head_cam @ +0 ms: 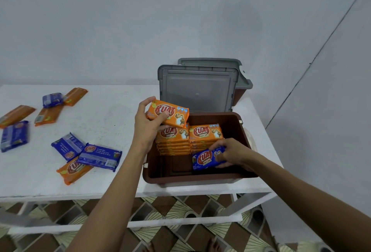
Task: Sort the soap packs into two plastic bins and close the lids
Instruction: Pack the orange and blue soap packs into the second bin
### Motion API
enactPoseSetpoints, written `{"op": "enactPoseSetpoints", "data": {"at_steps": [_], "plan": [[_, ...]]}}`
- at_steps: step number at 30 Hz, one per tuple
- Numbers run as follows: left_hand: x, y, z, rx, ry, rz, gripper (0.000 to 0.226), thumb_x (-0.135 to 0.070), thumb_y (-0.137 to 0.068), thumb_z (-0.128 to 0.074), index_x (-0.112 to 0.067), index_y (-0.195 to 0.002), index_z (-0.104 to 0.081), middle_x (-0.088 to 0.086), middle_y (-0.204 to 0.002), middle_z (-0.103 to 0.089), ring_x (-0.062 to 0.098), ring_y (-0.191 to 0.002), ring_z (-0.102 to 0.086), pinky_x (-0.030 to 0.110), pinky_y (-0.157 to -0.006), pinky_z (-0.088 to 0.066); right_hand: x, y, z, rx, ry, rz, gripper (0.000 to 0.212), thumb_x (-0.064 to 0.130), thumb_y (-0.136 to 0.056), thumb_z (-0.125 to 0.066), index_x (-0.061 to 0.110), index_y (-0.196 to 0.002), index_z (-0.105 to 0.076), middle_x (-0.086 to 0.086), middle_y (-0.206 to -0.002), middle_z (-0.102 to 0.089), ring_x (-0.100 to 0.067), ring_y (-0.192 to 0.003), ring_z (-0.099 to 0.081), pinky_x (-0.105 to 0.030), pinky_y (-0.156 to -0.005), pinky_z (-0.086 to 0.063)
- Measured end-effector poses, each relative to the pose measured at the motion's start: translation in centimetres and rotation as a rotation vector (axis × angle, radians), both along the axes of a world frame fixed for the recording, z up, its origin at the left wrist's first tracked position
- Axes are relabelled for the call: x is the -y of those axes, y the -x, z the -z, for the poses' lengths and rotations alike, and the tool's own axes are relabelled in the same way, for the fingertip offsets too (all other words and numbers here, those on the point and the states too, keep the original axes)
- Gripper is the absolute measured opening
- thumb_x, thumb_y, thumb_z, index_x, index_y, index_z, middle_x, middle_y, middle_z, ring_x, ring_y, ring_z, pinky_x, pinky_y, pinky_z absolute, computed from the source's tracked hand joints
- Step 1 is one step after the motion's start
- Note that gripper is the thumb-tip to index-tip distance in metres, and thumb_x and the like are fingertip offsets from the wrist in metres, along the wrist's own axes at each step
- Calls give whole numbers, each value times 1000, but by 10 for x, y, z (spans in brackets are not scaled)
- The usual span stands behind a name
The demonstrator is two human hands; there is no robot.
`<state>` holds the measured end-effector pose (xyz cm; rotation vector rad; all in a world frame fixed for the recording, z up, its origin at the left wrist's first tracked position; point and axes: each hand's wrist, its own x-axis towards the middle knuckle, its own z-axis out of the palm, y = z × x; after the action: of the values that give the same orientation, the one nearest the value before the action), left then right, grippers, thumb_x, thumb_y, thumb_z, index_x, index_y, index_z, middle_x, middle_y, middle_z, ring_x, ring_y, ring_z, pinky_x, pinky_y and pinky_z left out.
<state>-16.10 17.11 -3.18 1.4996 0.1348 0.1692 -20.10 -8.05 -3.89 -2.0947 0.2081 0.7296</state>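
Soap packs (205,133) look light, stiff and slick, so my left hand (147,126) pinches the orange film-wrapped soap pack (172,113) by its short end above the brown plastic bin (200,180) while my right hand (233,151) curls round the blue film-wrapped soap pack (203,161) inside it

A white table (104,115) with a speckled top stands against a pale grey wall (140,21). Under the table, brown-and-cream patterned floor tiles (176,209) show between its white frame rails (160,224). Right of the table, a thin dark line (321,49) slants across the wall.
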Motion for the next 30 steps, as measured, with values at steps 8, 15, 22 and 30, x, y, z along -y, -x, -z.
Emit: {"op": "enactPoseSetpoints", "data": {"at_steps": [8,15,22,30], "plan": [[0,0,-1,0,-2,1,55,-19,-85,-73,-33,-131,-48,-7,-115,-56,18,-102,-65,31,-69,-61,-5,3,13,180,406,-213,28,5,-91,-65,21,-109,-51,-7,-147,-40,-26,-132,-44,-38,-101,-48],[0,0,-2,3,6,0,54,-19,-85,-72,-33,-131,-48,-3,-118,-56,20,-103,-65,37,-73,-61,-7,-1,14,155,479,-252,37,8,-92,-65,15,-127,-54,-9,-146,-42,-26,-132,-46,-39,-103,-46],[-1,1,-5,-4,20,18,51,-19,-86,-71,-33,-129,-49,-2,-119,-57,21,-101,-66,32,-69,-61,-7,-10,-10,175,514,-280,34,15,-94,-63,13,-128,-59,-7,-142,-50,-23,-128,-51,-38,-99,-50],[0,1,-8,-20,53,39,52,-15,-84,-73,-31,-126,-46,-4,-111,-58,17,-94,-69,27,-64,-59,-26,-26,-60,482,148,-103,12,19,-97,-56,18,-108,-62,-2,-99,-67,-14,-84,-70,-32,-76,-61]]}}
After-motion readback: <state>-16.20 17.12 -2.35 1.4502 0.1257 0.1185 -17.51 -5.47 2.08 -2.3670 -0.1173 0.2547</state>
